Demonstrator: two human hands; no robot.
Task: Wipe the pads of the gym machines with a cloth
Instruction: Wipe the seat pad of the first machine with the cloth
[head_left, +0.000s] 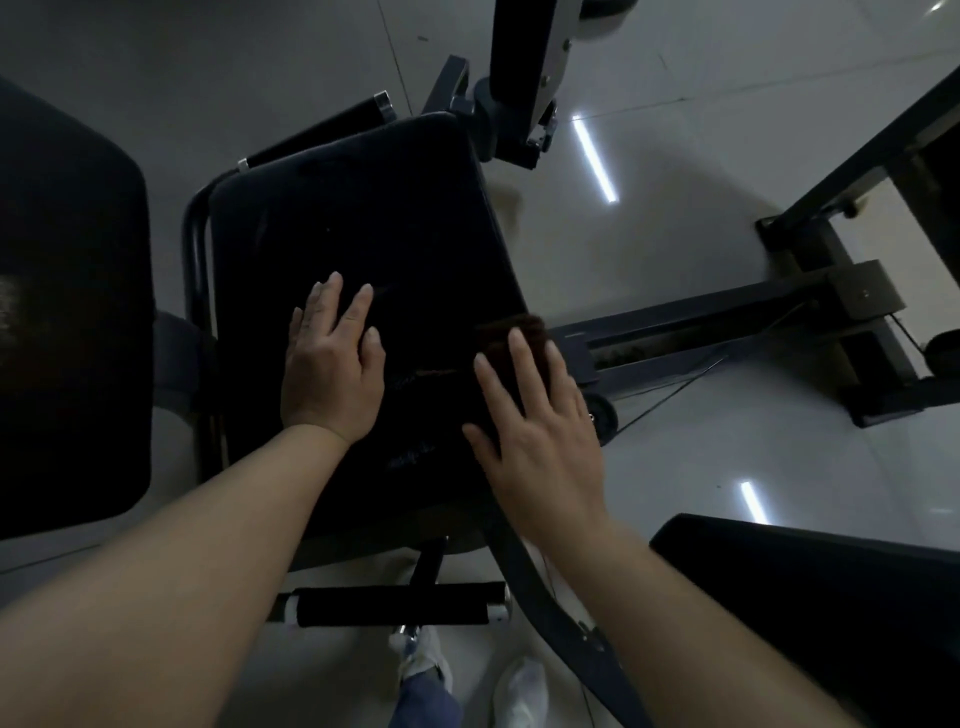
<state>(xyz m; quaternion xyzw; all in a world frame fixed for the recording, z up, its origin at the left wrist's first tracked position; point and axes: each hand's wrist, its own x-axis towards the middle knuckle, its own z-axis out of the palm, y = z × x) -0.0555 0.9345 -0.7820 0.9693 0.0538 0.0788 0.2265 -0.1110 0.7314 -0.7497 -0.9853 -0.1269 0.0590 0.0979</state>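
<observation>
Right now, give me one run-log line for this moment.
stage: wiping | left hand: flat on seat pad, no cloth | right hand: pressing dark cloth at pad's right edge | other pads: untouched

No readable text, label, brand, number or sign appears anywhere. The black seat pad (358, 244) carries only faint pale scuff marks near its front edge, too blurred to read as letters. The grey machine frame (727, 322) to its right shows no legible marking.
</observation>
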